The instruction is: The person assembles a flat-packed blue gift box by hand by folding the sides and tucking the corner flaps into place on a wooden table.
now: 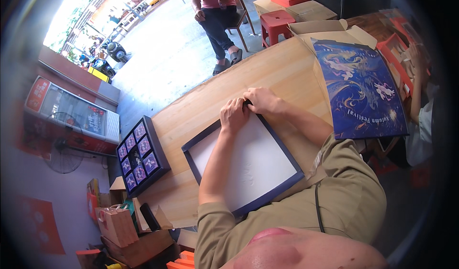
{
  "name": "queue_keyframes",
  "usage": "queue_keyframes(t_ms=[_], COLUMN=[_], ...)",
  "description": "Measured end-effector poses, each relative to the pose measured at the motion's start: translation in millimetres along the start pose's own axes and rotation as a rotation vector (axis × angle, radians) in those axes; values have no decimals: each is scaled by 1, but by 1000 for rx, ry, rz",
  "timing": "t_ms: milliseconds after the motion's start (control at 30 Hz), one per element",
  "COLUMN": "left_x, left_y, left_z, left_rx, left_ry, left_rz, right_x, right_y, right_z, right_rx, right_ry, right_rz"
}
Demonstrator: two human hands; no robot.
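I see both hands at the far edge of a flat box lid (248, 164) – white inside, dark blue rim – lying on the wooden table (282, 73). My left hand (233, 115) and right hand (262, 100) have fingers curled, pinching that rim. I think I'm folding the edge; next it needs a firm, even press along it

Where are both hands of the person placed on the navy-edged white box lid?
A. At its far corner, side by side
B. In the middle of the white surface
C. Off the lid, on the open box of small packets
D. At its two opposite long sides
A: the left hand and the right hand meet at the far corner of the box lid, fingers curled over its navy edge.
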State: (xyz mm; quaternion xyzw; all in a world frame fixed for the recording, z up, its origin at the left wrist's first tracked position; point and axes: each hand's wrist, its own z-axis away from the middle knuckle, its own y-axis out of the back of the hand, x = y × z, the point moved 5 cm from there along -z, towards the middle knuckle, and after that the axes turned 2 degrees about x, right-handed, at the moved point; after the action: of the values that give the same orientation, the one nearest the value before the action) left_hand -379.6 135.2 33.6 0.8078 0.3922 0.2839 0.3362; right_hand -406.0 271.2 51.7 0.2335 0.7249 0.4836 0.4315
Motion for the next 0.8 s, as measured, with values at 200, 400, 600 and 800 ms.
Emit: queue_keyframes(t_ms=[200, 400, 600, 800], left_x=[18, 36, 40, 45], left_y=[17, 27, 15, 21], left_z=[-8, -5, 9, 3], left_rx=[95, -185, -530, -344], left_ry=[-143, 134, 844, 983], left_rz=[-66, -52, 789, 1307], right_x=[10, 23, 26, 11], right_y=[-12, -6, 20, 40], right_z=[-7, -18, -20, -10], right_rx=[48, 40, 155, 331], right_ry=[31, 40, 5, 11], right_rz=[-68, -131, -285, -477])
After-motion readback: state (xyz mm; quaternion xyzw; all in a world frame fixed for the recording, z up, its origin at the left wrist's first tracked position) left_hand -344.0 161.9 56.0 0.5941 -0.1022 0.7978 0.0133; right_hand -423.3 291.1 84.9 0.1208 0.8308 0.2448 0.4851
